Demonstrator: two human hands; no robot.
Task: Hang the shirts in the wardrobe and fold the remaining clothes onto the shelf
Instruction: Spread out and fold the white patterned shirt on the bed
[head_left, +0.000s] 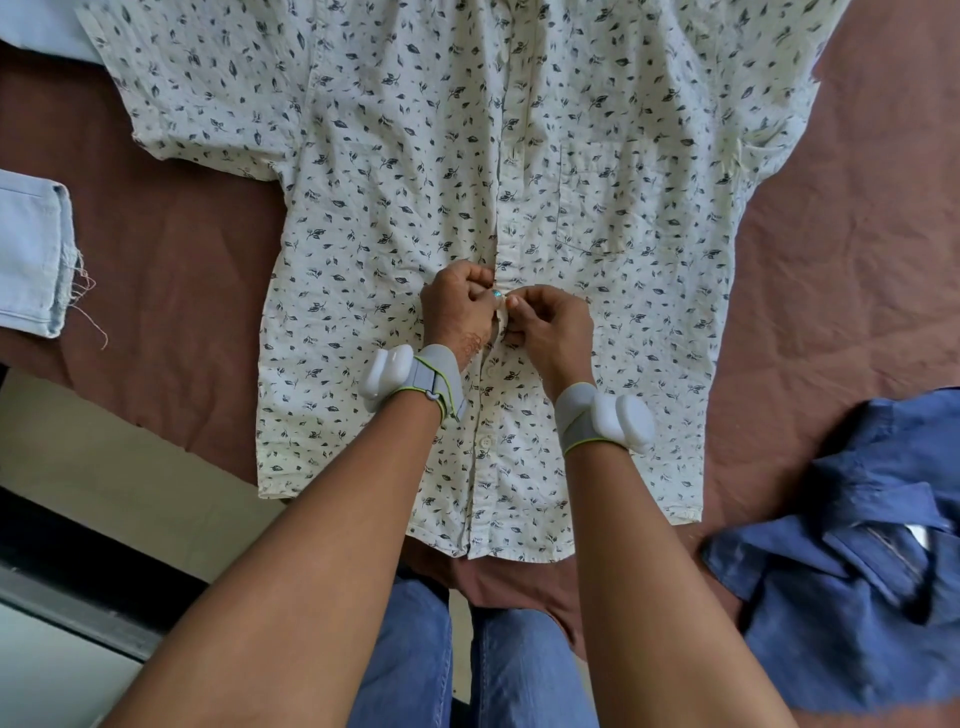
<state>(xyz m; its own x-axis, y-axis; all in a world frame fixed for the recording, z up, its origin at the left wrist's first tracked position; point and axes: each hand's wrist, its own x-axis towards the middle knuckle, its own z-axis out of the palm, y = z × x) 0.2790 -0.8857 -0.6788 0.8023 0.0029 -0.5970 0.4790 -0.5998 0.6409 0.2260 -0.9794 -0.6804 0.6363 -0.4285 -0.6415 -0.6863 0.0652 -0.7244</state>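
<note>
Jeans (467, 660) on the person's legs fill the near bottom edge, just under the hem of the shirt (395, 218). A crumpled blue garment (852, 587) lies at the near right on the brown sheet (197, 249), close beside the shirt's hem corner. Two bare forearms reach forward, each with a grey wristband carrying a white device. The left hand (460, 304) and right hand (550, 330) meet at the shirt's button strip, about midway up its front; both have fingers curled, pinching the strip's edges between thumb and fingertips, the two hands touching. The shirt, cream with dark leaf print, lies flat and face up on the sheet, sleeves spread to left and right, chest pocket (597, 202) on the right, collar at the far edge. Pale denim (34, 260) with a frayed hem lies at the far left, apart from the shirt.
</note>
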